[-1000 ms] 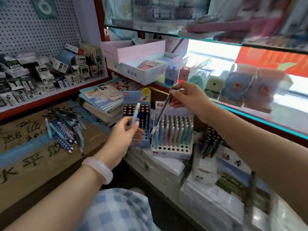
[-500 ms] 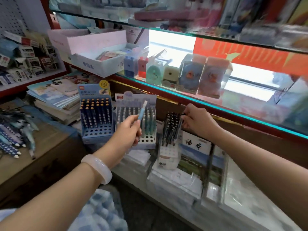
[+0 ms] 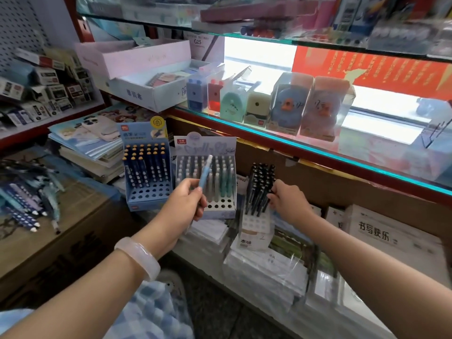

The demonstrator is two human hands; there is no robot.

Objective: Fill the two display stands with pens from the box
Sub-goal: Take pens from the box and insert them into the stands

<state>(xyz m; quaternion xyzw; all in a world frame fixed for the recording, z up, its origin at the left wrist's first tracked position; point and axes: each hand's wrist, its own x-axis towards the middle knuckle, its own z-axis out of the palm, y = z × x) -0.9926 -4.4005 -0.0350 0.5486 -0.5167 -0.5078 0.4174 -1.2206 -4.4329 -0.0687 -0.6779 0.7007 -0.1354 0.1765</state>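
Stationery shop corner, glass shelf [image 3: 318, 152] running across the far side with boxed sharpeners on it. Below it, three pen stands sit in a row on stacked wrapped paper goods. Far left: blue display stand [image 3: 146, 167], dark blue pens filling its back rows, front holes open. Just right of it: pale grey display stand [image 3: 215, 209], pastel pens in most rows, front row of holes open. Right again: white stand [image 3: 256, 223] packed with black pens [image 3: 260, 189]. Left hand [image 3: 188, 204] held in front of the grey stand, fingers and thumb curled round a light blue pen [image 3: 205, 173], the pen pointing up and slightly right, its white cap over the stand's middle rows. Pale bangle [image 3: 138, 258] on that wrist. Right hand [image 3: 287, 204] at the right side of the black pens, fingertips curled onto the outermost ones; whether it actually pinches one, cannot tell. Loose blue and patterned pens [image 3: 27, 199] lie heaped on a cardboard box [image 3: 73, 231] at left, well apart from both hands. Stack of notebooks [image 3: 88, 148] sits behind the blue stand.
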